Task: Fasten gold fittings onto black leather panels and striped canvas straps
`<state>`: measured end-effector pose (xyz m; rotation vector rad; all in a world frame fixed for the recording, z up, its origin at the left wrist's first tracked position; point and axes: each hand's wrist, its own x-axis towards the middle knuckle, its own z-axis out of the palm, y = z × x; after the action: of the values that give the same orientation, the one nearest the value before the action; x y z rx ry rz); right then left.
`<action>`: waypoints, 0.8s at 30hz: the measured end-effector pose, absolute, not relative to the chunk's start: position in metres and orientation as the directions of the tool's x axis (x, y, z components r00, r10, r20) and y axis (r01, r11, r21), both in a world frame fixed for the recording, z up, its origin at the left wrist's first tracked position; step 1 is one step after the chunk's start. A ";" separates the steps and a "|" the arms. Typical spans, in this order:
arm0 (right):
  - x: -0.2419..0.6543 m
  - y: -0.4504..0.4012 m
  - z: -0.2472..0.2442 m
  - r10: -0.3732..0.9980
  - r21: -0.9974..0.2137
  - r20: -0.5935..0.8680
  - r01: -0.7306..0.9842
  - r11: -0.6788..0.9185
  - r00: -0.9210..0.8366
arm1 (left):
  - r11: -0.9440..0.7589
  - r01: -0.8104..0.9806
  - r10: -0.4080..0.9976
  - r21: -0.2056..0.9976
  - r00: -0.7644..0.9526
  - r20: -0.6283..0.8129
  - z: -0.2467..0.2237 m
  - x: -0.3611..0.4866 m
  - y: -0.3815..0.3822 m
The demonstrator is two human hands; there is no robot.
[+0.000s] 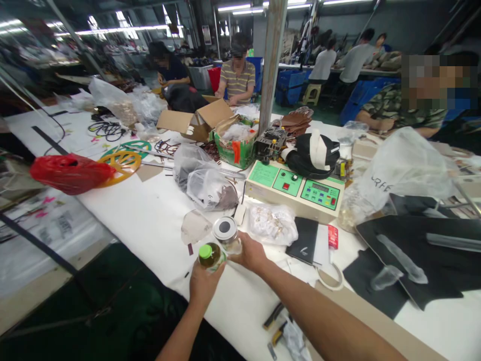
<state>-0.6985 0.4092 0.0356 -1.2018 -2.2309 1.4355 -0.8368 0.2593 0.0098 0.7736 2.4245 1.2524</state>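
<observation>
My left hand (pixel 205 282) is wrapped round a small bottle with a bright green cap (pixel 205 251), near the front edge of the white table (pixel 158 225). Just right of it, my right hand (pixel 251 253) grips a clear jar with a silver lid (pixel 225 228) that has a dark round centre. The two containers are side by side, both upright or nearly so. Behind the jar lie a clear piece of plastic (pixel 196 226) and a small white box (pixel 239 214).
A cream control box with green panels (pixel 295 188) stands beyond my right hand, near a bag of small parts (pixel 272 223) and a black notebook (pixel 302 239). A red plastic bag (pixel 71 173) lies left. A metal post (pixel 271 65) rises behind. People sit across the table.
</observation>
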 end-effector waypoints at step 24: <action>-0.582 0.449 0.008 0.667 -0.673 -0.724 -0.032 -0.739 -0.179 | 0.398 0.665 0.886 0.631 -0.457 -0.077 0.008 -0.700 0.387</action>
<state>-0.5821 0.4488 0.0079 -1.6207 -0.7308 1.9667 -0.7000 0.3874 0.0079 1.3335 2.2582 0.7466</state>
